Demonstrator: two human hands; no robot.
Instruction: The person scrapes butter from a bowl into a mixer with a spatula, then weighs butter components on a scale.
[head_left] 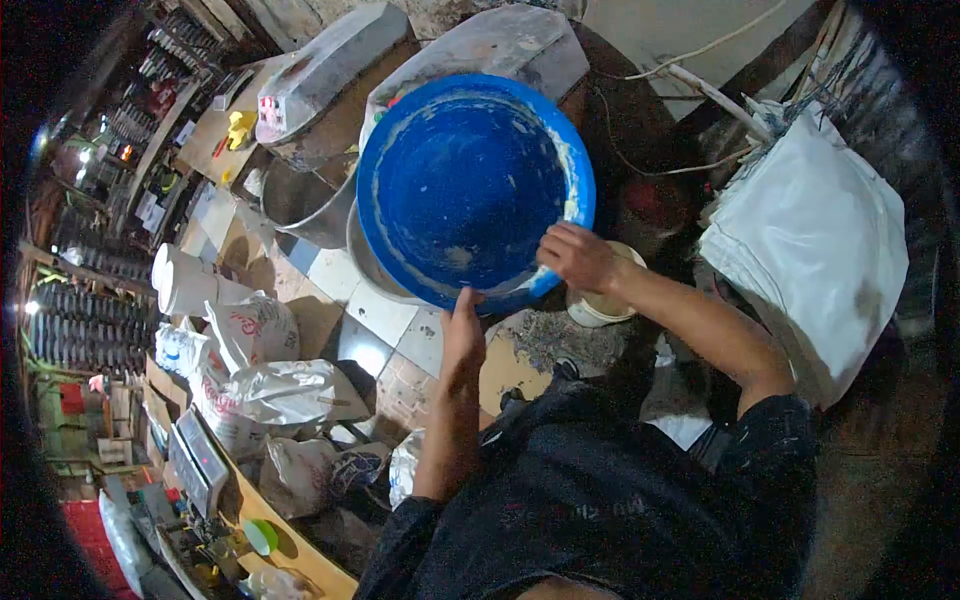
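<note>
**K:** Fingers of the right hand are curled over the near right rim of the blue basin, thumb side on the inner wall. Closed grip on the rim.

**M:** Left?

**K:** Left hand is flat, fingers straight and together, pressed up against the basin's lowest rim edge from below. Bracing it, not wrapped around. Can't tell if the fingertips hook under the lip.

**M:** Basin position?

**K:** Tilted up toward the camera, open side facing us, pale residue smeared around the inside and along the rim. Sits over a metal pot whose edge shows just behind its lower left. Second metal bowl left of that, touching or nearly so.

**M:** What's around it?

**K:** Small cream tub just below the right wrist, partly hidden by the forearm. Grey plastic-wrapped bundle behind the basin's top edge, another wrapped pack up left. White sacks stacked well to the right. Printed white bags heaped on the tiled floor lower left, white jug beside them.

**M:** Cable?

**K:** White cord runs along the wall top right, apart from the hands.
</note>
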